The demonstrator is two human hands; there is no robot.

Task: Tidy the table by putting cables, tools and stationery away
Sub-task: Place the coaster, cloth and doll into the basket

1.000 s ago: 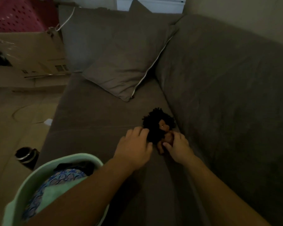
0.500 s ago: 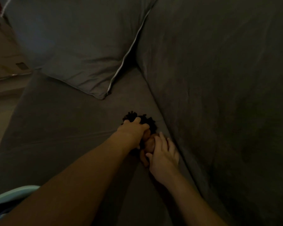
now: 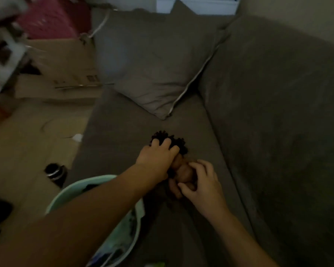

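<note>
A small brown doll (image 3: 183, 170) with bushy black hair lies on the grey sofa seat (image 3: 123, 132), close to the backrest. My left hand (image 3: 158, 157) is clamped over its head and hair. My right hand (image 3: 202, 182) curls around its lower body and legs. Both hands hold the doll against the cushion. No cables, tools or stationery can be made out in this dim view.
A grey pillow (image 3: 158, 74) leans in the sofa corner. A mint-green basket (image 3: 96, 189) with clothes sits under my left arm. On the floor to the left stand a black bottle (image 3: 55, 173), a cardboard box (image 3: 62, 72) and a pink crate (image 3: 46, 22).
The camera has pulled back, so the floor and basket show again. My right hand has gone from lying flat beside the doll to curling around its body. My left hand stays on the hair.
</note>
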